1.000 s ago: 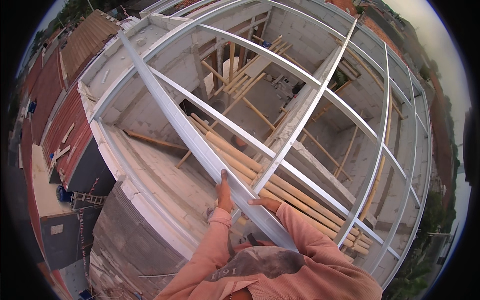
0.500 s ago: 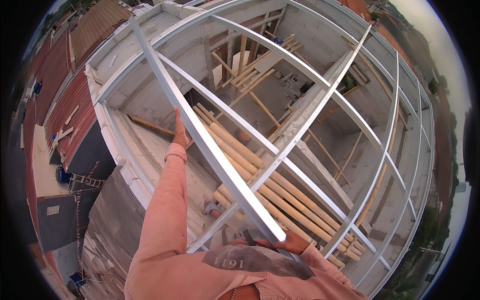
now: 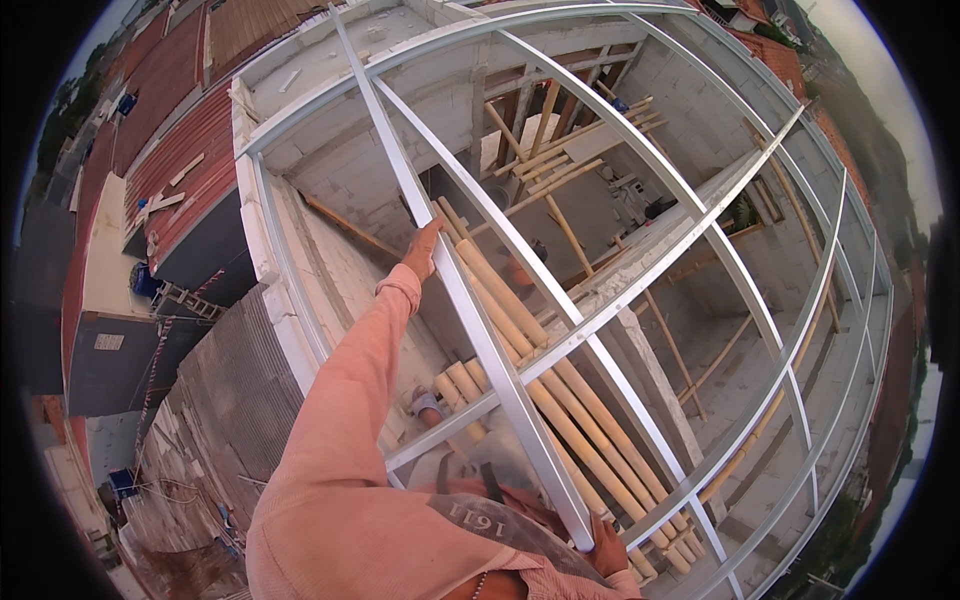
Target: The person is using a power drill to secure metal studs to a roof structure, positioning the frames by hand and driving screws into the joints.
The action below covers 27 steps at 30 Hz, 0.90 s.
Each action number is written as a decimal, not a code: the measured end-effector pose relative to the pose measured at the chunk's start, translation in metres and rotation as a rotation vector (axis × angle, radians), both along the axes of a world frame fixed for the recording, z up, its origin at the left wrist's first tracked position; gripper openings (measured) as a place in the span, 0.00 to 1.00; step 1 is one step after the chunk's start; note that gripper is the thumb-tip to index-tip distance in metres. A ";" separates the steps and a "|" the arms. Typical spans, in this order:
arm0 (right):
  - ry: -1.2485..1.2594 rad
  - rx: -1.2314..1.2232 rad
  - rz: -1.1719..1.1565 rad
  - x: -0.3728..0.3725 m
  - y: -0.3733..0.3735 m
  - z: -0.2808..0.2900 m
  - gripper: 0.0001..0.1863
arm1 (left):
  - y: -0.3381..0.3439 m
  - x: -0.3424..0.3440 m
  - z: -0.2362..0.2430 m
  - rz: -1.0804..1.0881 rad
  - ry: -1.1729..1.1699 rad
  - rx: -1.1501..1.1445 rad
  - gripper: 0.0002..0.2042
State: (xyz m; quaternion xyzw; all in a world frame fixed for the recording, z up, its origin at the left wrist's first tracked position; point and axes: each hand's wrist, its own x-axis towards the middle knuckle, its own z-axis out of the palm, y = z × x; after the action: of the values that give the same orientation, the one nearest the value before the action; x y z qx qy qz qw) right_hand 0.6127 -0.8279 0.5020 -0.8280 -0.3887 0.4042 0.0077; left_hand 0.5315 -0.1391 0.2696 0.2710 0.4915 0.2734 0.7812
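Observation:
A long silver metal channel lies diagonally across the open roof frame, running from the upper left down to my body. My left hand is wrapped round it about midway, with my arm stretched out. My right hand is closed on its near end at the lower right, partly hidden against my shirt. The channel crosses a metal cross member. Bamboo poles lie beneath the frame beside it, and a foot in a grey shoe shows below, near shorter pole ends.
The metal grid spans pale block walls above a deep interior with bamboo scaffolding and a concrete beam. At left, outside the wall edge, are red corrugated roofs, a ladder and grey corrugated sheets.
My left hand has moved forward along the channel. My right hand has shifted down and right to the channel's near end. The channel and the whole view have shifted rightward.

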 end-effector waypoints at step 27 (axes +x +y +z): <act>-0.053 -0.071 0.177 0.096 -0.157 -0.010 0.52 | -0.210 -0.140 0.150 0.361 0.130 -0.015 0.18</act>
State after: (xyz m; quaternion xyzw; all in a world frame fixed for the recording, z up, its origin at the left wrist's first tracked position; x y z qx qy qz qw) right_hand 0.7085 -0.9851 0.4922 -0.8007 -0.4455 0.3946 -0.0679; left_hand 0.3911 -0.3490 0.4192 0.1897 0.5838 0.3873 0.6879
